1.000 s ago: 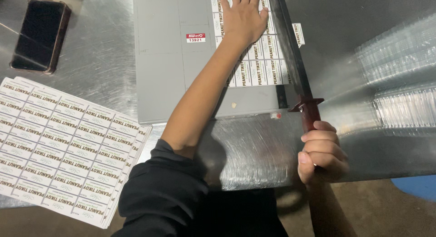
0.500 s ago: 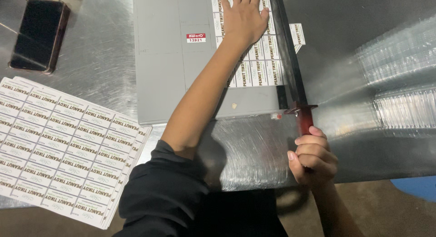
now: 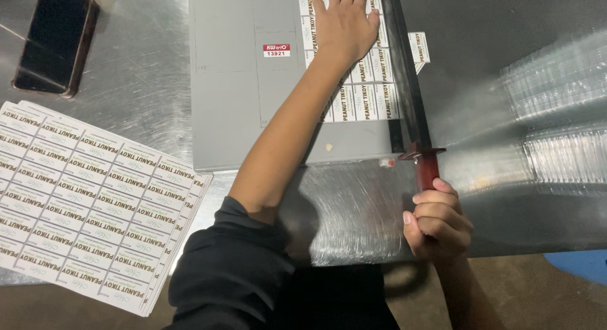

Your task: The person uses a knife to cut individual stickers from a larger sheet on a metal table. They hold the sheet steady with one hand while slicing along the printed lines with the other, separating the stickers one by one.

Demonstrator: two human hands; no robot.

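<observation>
While your left hand [image 3: 344, 23] is spread flat on the label sheet [image 3: 360, 83], keep it pressing straight down so the paper can't creep sideways under the blade arm [image 3: 404, 71]. That sheet sits on the grey cutter board [image 3: 240, 102], its right edge tucked against the blade line, and a thin strip of labels [image 3: 418, 48] pokes out just past the blade on the steel table [image 3: 354, 203]. Your right hand [image 3: 437, 222] is wrapped tight around the dark red handle [image 3: 428, 169] at the near end of the arm, which looks nearly level with the board, so I'd say you're at the bottom of a stroke. My advice: keep those left fingertips well clear of the cutting edge, since they're lying pretty close to it at the top of the view. Push the handle down in one smooth go, not in jerks, and lean it slightly toward the board so the cut comes out clean and not ragged. Line the printed rows up square with the board's grid before each cut. The big stack of uncut sheets [image 3: 88, 197] is off to your left, near the phone [image 3: 54, 42], and some clear plastic trays [image 3: 556, 109] sit to your right.
</observation>
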